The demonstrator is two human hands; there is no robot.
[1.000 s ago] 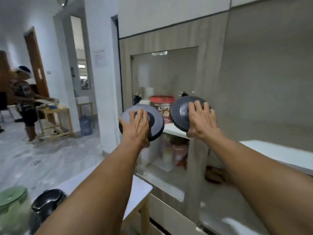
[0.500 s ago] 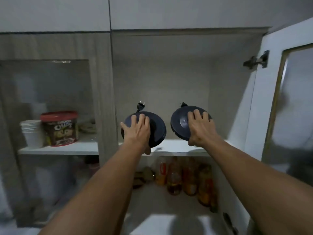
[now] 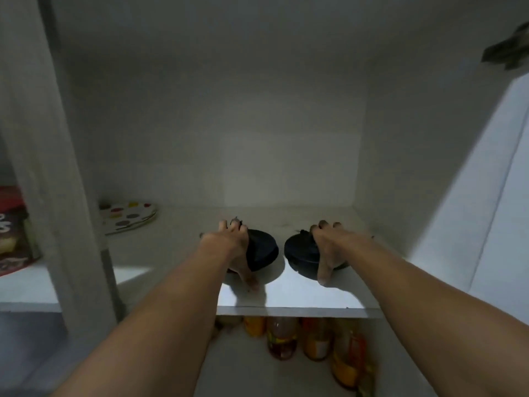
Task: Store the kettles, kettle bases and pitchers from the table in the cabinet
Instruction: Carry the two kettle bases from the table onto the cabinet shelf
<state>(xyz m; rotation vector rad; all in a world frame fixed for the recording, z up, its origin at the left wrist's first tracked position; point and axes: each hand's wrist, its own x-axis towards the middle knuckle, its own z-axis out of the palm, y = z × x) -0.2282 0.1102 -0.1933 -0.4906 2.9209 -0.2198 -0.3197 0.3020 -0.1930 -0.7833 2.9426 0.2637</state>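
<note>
Two round black kettle bases lie flat, side by side, on the white cabinet shelf. My left hand grips the left kettle base, fingers over its far edge and thumb at the near edge. My right hand grips the right kettle base the same way. Each hand hides about half of its base. No kettles or pitchers are in view.
A polka-dot plate lies at the shelf's back left. A vertical cabinet post stands left, with a red-lidded tub beyond it. Several bottles stand on the lower shelf. The open door is at right.
Both hands moved forward and down, bringing the two bases from upright in the air to flat on the shelf. The camera came closer to the cabinet.
</note>
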